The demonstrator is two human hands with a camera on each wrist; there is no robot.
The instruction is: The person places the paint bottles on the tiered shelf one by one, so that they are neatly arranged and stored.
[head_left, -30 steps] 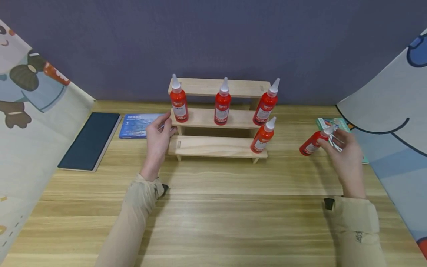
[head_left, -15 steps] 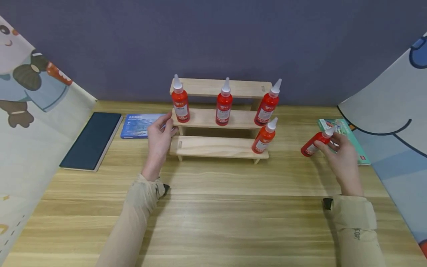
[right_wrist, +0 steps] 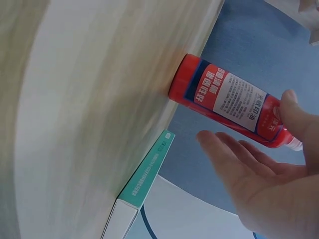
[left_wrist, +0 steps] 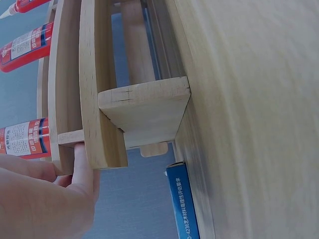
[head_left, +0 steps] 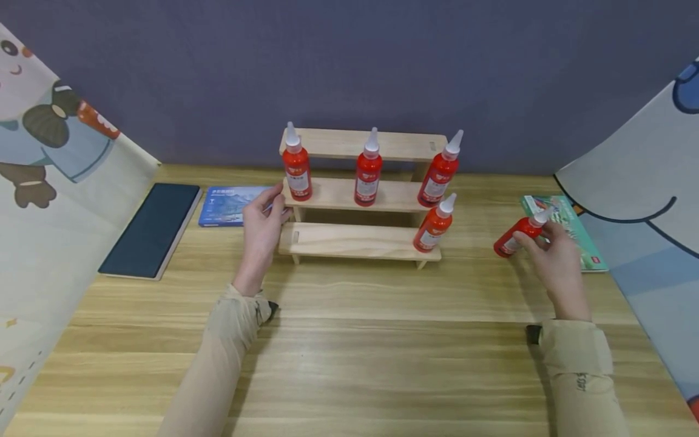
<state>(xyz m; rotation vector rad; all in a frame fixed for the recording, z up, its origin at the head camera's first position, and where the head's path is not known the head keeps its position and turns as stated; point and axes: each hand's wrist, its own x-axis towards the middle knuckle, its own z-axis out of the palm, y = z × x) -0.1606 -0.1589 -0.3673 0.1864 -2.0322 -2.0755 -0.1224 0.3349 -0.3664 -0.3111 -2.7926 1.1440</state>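
A three-tier wooden rack (head_left: 360, 237) stands at the back of the table. My left hand (head_left: 262, 227) grips the left end of its middle shelf, one finger below the plank in the left wrist view. Red bottles with white pointed caps stand on the rack: a left bottle (head_left: 297, 176), a middle bottle (head_left: 368, 177) and a right bottle (head_left: 438, 179) on the middle shelf, and another bottle (head_left: 433, 227) at the right of the lowest shelf. Off to the right, one more red bottle (right_wrist: 227, 99) stands on the table. My right hand (right_wrist: 269, 174) is around its upper part, thumb against it, fingers fairly straight and apart from it.
A dark flat tablet-like pad (head_left: 150, 230) lies at the left. Beside it is a blue box (head_left: 224, 206), partly behind my left hand. A green box (head_left: 587, 243) lies behind my right hand. A dark blue partition (head_left: 349, 67) rises behind the rack.
My right hand has shifted slightly left toward the bottle, uncovering more of the green box. My left hand keeps its hold on the rack. The bottles stay in place.
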